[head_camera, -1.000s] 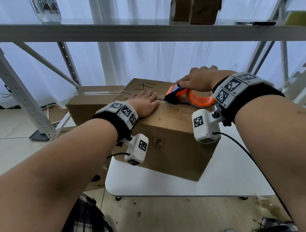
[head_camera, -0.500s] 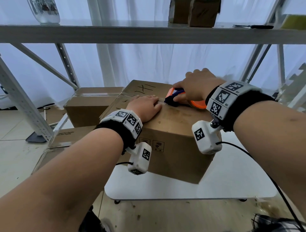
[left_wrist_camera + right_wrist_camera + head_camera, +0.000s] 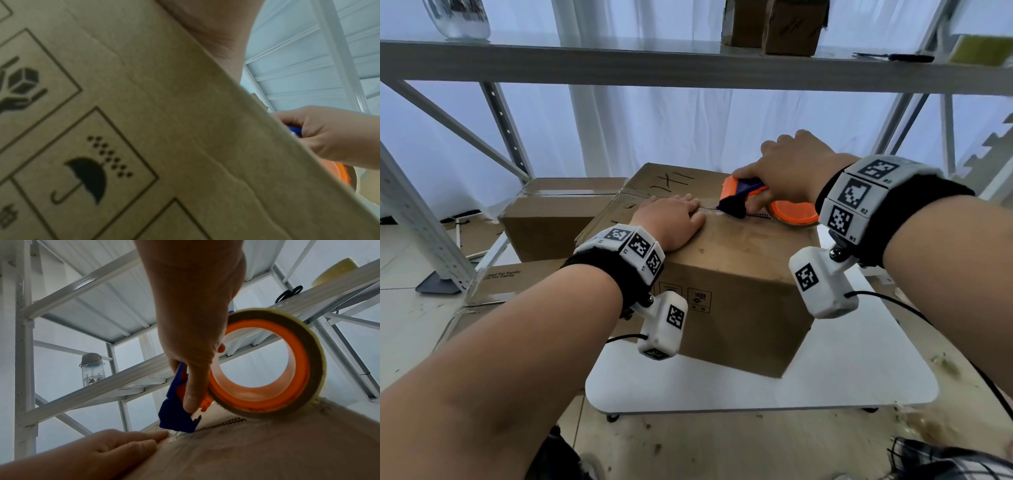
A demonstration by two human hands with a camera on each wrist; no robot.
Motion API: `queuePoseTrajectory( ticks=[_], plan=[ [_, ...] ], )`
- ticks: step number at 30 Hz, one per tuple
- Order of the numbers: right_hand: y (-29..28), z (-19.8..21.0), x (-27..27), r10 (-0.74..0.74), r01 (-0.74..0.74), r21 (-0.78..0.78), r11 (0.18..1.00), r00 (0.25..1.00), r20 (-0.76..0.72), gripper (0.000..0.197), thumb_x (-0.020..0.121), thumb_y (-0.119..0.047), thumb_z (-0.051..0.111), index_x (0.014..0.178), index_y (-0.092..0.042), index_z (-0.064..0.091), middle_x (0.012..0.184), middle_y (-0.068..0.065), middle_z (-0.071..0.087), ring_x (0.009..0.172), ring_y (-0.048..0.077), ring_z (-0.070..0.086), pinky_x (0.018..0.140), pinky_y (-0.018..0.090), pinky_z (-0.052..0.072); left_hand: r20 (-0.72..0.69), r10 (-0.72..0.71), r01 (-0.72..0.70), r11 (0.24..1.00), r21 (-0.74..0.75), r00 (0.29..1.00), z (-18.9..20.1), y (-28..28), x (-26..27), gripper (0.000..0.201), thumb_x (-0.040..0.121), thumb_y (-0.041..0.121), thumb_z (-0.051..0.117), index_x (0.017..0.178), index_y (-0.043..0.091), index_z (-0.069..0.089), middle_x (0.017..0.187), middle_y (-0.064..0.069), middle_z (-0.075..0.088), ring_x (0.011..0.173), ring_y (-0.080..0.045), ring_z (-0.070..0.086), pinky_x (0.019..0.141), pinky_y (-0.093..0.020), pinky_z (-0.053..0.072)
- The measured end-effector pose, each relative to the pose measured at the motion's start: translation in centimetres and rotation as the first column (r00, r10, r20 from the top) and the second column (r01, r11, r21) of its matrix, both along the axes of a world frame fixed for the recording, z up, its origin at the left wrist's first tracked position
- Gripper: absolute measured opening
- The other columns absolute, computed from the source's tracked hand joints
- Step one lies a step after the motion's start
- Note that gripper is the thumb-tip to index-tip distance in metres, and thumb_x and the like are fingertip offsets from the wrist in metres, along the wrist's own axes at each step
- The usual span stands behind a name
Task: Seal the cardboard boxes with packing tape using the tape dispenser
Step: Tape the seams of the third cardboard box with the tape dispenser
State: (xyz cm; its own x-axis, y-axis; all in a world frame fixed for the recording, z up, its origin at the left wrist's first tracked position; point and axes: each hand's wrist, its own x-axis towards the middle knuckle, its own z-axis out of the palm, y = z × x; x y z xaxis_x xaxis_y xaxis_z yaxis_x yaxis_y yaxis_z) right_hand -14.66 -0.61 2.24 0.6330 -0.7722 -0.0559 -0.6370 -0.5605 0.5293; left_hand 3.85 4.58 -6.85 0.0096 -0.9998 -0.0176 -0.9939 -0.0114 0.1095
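A brown cardboard box stands on a low white table. My left hand lies flat on its top, fingers straight, pressing beside the centre seam. My right hand grips the orange and blue tape dispenser, whose blue front edge touches the seam just right of my left fingertips. In the right wrist view the dispenser carries a tape roll resting on the box top, and the left fingers lie close by. The left wrist view shows the box side with printed handling symbols.
A second cardboard box stands behind on the left, and flattened cardboard lies below it. A white metal shelf crosses overhead, holding small boxes, a bottle and scissors. A shelf upright stands at the left.
My right hand has drawn the dispenser leftward along the seam toward my left hand. The left hand stays flat on the box top.
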Motion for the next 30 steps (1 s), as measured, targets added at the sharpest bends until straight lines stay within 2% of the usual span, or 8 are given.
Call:
queuePoseTrajectory(
  ticks=[2, 5, 7, 15, 19, 24, 26, 30],
  plan=[
    [0.2, 0.1, 0.0, -0.001, 0.001, 0.006, 1.0, 1.0, 0.004, 0.066, 0.081, -0.073, 0.047, 0.14, -0.044, 0.035, 0.1, 0.003, 0.042, 0.106, 0.028, 0.047, 0.081, 0.037, 0.031, -0.003, 0.003, -0.003, 1.0, -0.003, 1.0, 0.0, -0.1, 0.0, 0.053, 0.101, 0.044, 0.021, 0.15, 0.024, 0.023, 0.158, 0.005, 0.018, 0.145, -0.015, 0.017, 0.118, -0.044, 0.012],
    [0.3, -0.3, -0.1, -0.038, 0.039, 0.059, 0.997, 0.999, -0.013, 0.079, 0.078, -0.068, 0.058, 0.145, -0.042, 0.026, 0.118, 0.007, 0.046, 0.113, 0.029, 0.045, 0.087, 0.038, 0.033, -0.005, 0.009, -0.009, 1.0, 0.0, 1.0, -0.1, -0.2, 0.0, 0.052, 0.101, 0.043, 0.021, 0.15, 0.024, 0.023, 0.158, 0.004, 0.018, 0.145, -0.016, 0.017, 0.118, -0.044, 0.012],
    [0.3, -0.4, -0.2, -0.067, 0.067, 0.102, 0.993, 0.998, -0.002, 0.084, 0.077, -0.065, 0.063, 0.147, -0.042, 0.022, 0.121, 0.007, 0.047, 0.111, 0.029, 0.047, 0.083, 0.036, 0.035, -0.015, 0.003, -0.003, 1.0, 0.001, 1.0, -0.1, -0.2, 0.0, 0.052, 0.101, 0.042, 0.022, 0.15, 0.024, 0.023, 0.158, 0.004, 0.018, 0.145, -0.017, 0.017, 0.118, -0.045, 0.012],
    [0.1, 0.6, 0.6, -0.07, 0.065, 0.09, 0.994, 0.996, 0.055, 0.067, 0.079, -0.06, 0.065, 0.138, -0.04, 0.04, 0.102, -0.001, 0.048, 0.096, 0.023, 0.051, 0.077, 0.035, 0.041, -0.042, -0.023, 0.024, 0.999, 0.032, 0.999, 0.2, 0.0, 0.1, 0.051, 0.101, 0.045, 0.019, 0.15, 0.031, 0.019, 0.159, 0.003, 0.014, 0.146, -0.017, 0.012, 0.118, -0.048, 0.006],
    [0.1, 2.4, 1.3, -0.063, 0.062, 0.077, 0.995, 0.998, 0.006, 0.076, 0.078, -0.059, 0.067, 0.144, -0.04, 0.034, 0.124, 0.0, 0.053, 0.11, 0.024, 0.052, 0.076, 0.033, 0.037, -0.05, -0.004, 0.005, 0.999, 0.032, 0.999, 0.6, 0.3, 0.0, 0.055, 0.101, 0.047, 0.02, 0.152, 0.026, 0.015, 0.159, 0.005, 0.015, 0.146, -0.015, 0.013, 0.119, -0.045, 0.006],
    [-0.2, 3.2, 2.0, -0.084, 0.09, 0.121, 0.989, 0.995, -0.05, 0.078, 0.077, -0.054, 0.071, 0.145, -0.041, 0.032, 0.126, -0.003, 0.053, 0.114, 0.023, 0.052, 0.077, 0.033, 0.036, -0.027, 0.006, -0.004, 0.997, 0.073, 1.0, 1.0, 0.6, -0.1, 0.054, 0.101, 0.046, 0.017, 0.152, 0.026, 0.015, 0.159, 0.007, 0.011, 0.146, -0.011, 0.01, 0.119, -0.043, 0.003],
    [-0.4, 3.2, 2.1, -0.1, 0.107, 0.142, 0.984, 0.993, -0.055, 0.078, 0.077, -0.053, 0.071, 0.144, -0.042, 0.032, 0.121, -0.004, 0.053, 0.11, 0.022, 0.052, 0.077, 0.033, 0.037, -0.028, 0.004, -0.002, 0.997, 0.079, 1.0, 1.0, 0.6, -0.1, 0.054, 0.101, 0.046, 0.017, 0.152, 0.026, 0.015, 0.159, 0.008, 0.011, 0.146, -0.011, 0.009, 0.119, -0.042, 0.002],
    [-0.9, 1.6, 1.8, -0.11, 0.115, 0.147, 0.982, 0.993, -0.043, 0.071, 0.08, -0.054, 0.067, 0.142, -0.048, 0.033, 0.092, -0.01, 0.042, 0.091, 0.018, 0.046, 0.075, 0.032, 0.036, -0.008, -0.018, 0.018, 0.996, 0.087, 1.0, 1.0, 0.4, 0.2, 0.055, 0.101, 0.047, 0.017, 0.152, 0.026, 0.015, 0.159, 0.008, 0.011, 0.146, -0.011, 0.009, 0.119, -0.042, 0.003]
  ],
)
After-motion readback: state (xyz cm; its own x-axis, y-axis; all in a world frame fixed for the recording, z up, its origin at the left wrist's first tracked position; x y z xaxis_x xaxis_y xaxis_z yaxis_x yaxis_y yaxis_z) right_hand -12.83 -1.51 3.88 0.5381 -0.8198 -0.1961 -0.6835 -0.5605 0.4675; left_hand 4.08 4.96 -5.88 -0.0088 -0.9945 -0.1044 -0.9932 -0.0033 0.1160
